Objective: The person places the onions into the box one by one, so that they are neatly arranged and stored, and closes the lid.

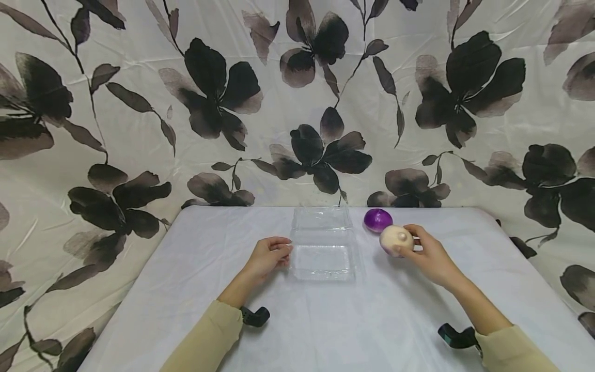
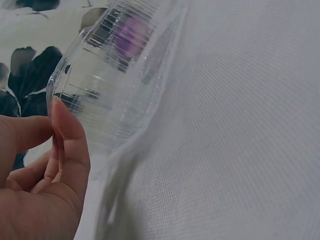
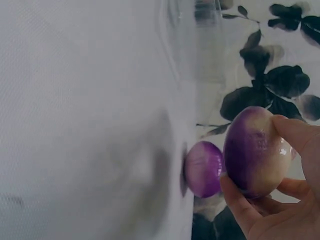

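Observation:
A clear plastic clamshell box [image 1: 324, 261] lies open on the table, its lid folded back toward the wall. At its left rim, my left hand [image 1: 268, 258] pinches the edge between thumb and fingers, as the left wrist view shows closely. My right hand [image 1: 432, 258] grips a glossy purple-and-cream onion [image 3: 257, 152], held right of the box with its shadow on the cloth below. Just behind it, a second, deep purple onion [image 1: 378, 220] rests on the table. In the right wrist view the held onion appears raised off the cloth.
A white cloth covers the table [image 1: 297, 330]. Its far edge meets a hanging fabric [image 1: 260, 103] with dark flowers. Black wrist devices [image 1: 457, 337] sit at both sleeves.

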Demonstrator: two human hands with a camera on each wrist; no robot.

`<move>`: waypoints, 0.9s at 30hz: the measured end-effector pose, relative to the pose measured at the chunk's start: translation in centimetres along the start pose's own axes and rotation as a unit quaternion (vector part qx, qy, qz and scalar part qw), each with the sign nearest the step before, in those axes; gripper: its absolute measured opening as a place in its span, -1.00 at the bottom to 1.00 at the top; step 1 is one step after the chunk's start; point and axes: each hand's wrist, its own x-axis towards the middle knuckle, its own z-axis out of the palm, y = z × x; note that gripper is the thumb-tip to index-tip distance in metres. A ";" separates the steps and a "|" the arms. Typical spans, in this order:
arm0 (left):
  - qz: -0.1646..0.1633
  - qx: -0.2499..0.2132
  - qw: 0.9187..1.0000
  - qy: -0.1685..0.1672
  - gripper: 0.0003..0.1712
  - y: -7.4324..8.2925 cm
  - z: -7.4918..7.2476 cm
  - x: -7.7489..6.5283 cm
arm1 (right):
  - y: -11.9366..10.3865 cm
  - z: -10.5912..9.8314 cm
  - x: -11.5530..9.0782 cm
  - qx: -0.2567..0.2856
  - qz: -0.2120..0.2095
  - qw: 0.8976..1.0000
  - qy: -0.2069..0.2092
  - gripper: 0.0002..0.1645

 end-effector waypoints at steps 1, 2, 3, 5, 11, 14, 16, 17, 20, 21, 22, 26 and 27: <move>0.001 0.001 1.000 -0.001 -0.62 0.0 0.0 0.0 | -0.1 0.1 0.0 0.002 -0.002 1.000 -0.001 -0.28; 0.000 0.002 1.000 -0.002 -0.62 0.1 0.0 -0.1 | -0.2 0.2 0.1 0.005 -0.005 1.000 -0.003 -0.28; 0.000 0.002 1.000 -0.002 -0.62 0.1 0.0 -0.1 | -0.4 0.3 0.1 0.007 -0.006 1.000 -0.004 -0.27; 0.001 0.002 1.000 -0.004 -0.61 0.1 0.0 -0.1 | -0.6 0.5 0.3 0.011 -0.006 1.000 -0.009 -0.27; 0.000 -0.005 1.000 -0.011 -0.62 0.0 -0.1 0.0 | -1.3 1.3 0.4 0.030 -0.010 0.999 -0.022 -0.28; 0.001 -0.004 1.000 -0.010 -0.62 -0.2 -0.2 0.1 | -1.9 1.8 0.5 0.040 -0.016 0.999 -0.025 -0.28; -0.002 -0.009 1.000 -0.008 -0.63 -0.3 -0.2 0.1 | -2.2 2.1 0.5 0.051 -0.021 0.998 -0.027 -0.28; -0.002 -0.010 1.000 -0.008 -0.63 -0.3 -0.2 0.2 | -2.4 2.3 0.5 0.057 -0.025 0.998 -0.028 -0.28; -0.004 -0.018 1.000 -0.007 -0.63 -0.4 -0.2 0.1 | -2.9 2.8 0.5 0.072 -0.034 0.996 -0.030 -0.30; -0.006 -0.020 1.000 -0.007 -0.63 -0.4 -0.2 0.2 | -3.0 2.9 0.6 0.074 -0.036 0.996 -0.030 -0.32; -0.006 -0.020 1.000 -0.006 -0.63 -0.4 -0.1 0.2 | -3.2 3.1 0.6 0.075 -0.038 0.996 -0.031 -0.32; -0.005 -0.017 1.000 -0.005 -0.63 -0.3 -0.1 0.1 | -3.6 3.7 0.8 0.081 -0.043 0.995 -0.035 -0.33; -0.005 -0.018 1.000 -0.005 -0.63 -0.3 0.0 0.1 | -3.7 3.8 0.9 0.083 -0.045 0.995 -0.035 -0.33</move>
